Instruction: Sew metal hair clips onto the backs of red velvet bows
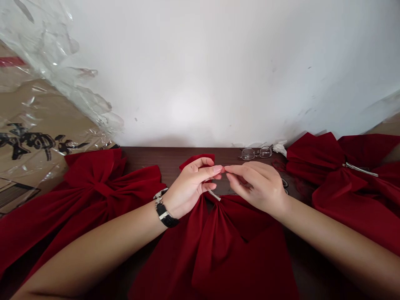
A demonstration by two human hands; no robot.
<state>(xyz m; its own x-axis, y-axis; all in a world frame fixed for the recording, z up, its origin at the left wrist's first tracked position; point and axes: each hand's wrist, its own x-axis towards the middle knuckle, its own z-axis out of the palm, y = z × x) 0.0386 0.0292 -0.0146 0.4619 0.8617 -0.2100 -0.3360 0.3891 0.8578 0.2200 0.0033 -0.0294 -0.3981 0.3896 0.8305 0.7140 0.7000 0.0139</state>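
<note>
While middle red bow [215, 246] lies beneath grip, left hand [195, 179] and right hand [262, 183] meet at fingertips above its gathered top; whether they pinch anything, cannot tell. Metal clip [215, 195] at bow's centre. Glasses [256, 153] beyond bow; second bow [103, 187] left of it, third bow [339, 187] right.

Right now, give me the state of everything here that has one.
Left hand: raised, curled, hold unclear
Right hand: raised, hold unclear
Middle red bow: gathered, partly hidden
Left red bow: gathered, centre band wrapped
Right red bow: gathered, silver strip showing
Eyeglasses: set down, unworn
Black wristband: worn
Clear plastic: crumpled
</note>
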